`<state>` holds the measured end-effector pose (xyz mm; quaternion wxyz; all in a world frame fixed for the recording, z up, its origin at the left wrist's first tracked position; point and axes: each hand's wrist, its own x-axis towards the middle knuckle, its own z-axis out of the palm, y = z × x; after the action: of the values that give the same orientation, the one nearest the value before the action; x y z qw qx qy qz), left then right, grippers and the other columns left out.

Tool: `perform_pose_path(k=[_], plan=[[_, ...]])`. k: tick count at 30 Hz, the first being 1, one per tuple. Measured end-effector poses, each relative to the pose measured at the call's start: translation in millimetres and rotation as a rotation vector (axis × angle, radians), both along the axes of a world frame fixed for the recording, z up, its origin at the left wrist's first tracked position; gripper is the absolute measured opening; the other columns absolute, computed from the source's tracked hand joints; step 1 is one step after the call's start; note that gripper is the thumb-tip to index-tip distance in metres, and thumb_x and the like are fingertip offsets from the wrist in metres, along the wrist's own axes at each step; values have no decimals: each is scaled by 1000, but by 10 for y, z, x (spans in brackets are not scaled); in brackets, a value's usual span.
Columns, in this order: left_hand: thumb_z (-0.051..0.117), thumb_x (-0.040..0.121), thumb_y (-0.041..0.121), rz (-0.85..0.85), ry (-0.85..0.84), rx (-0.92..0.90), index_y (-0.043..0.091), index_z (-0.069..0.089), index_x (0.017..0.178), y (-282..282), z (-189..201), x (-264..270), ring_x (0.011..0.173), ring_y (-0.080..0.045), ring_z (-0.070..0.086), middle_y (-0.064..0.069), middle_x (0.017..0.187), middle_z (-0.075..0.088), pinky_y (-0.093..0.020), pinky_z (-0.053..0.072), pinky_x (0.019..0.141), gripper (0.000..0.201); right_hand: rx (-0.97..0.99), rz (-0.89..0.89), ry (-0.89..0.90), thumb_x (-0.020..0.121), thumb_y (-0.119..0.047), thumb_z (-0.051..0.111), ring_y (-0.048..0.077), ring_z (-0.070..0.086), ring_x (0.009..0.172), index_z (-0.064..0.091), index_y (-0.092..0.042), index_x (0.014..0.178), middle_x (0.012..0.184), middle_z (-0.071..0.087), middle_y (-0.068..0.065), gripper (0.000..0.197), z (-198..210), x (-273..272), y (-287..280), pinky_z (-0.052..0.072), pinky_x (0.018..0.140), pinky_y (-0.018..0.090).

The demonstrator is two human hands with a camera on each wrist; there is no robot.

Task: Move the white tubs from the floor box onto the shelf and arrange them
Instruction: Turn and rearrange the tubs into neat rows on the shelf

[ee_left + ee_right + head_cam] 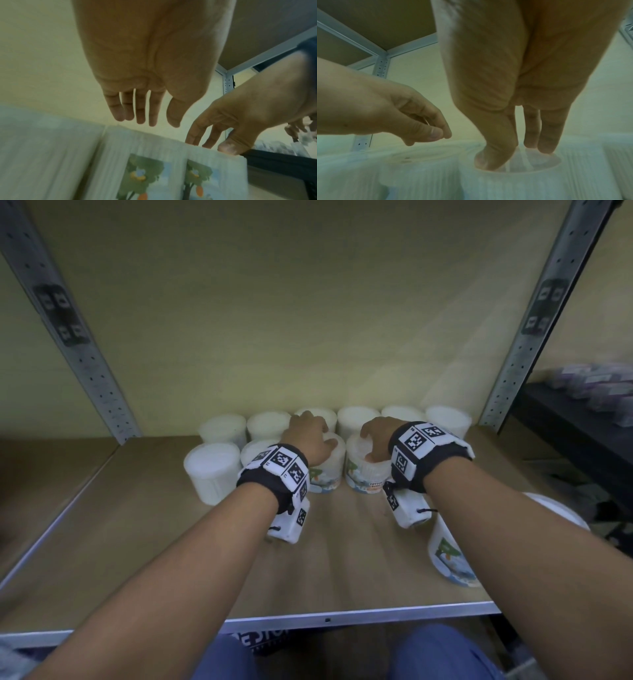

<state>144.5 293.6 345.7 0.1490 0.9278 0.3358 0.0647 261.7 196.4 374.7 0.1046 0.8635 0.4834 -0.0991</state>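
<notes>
White plastic tubs stand in two rows at the far edge of the shelf (342, 570); six line the wall, and the near row is filling from the left, likely to keep the labels facing out; left hand (310, 436) hovers above its labelled tub (327, 474), fingers loosely straight and slightly spread, gripping nothing; right hand (376, 440) presses thumb and fingertips (547, 146) down onto the lid of the neighbouring cotton-bud tub (366, 477), probably nudging it flush; one more tub (448, 556) lies tipped near the right front edge, waiting.
</notes>
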Motion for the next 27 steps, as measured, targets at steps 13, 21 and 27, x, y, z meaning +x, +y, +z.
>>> perform_pose_path(k=[13,21,27], plan=[[59,91,28,-73,166,14,12,47,136,30,27,23,127,-28,47,-10,141,45,-39,42,105,49,-23,-15,6,91,-28,62,28,50,128,45,-3,139,141,49,15,56,11,0,15,42,106,34],[59,88,41,38,34,20,8,49,133,-10,39,37,126,-30,47,-13,137,48,-42,43,104,57,-66,-23,-6,92,-31,60,27,48,130,44,-4,140,143,47,14,57,11,4,37,40,109,35],[57,90,42,13,139,83,10,50,133,-45,-41,31,125,-30,46,-12,137,47,-43,44,101,54,-68,-5,-28,91,-28,61,27,51,128,46,-4,138,141,49,14,55,8,1,28,42,106,33]])
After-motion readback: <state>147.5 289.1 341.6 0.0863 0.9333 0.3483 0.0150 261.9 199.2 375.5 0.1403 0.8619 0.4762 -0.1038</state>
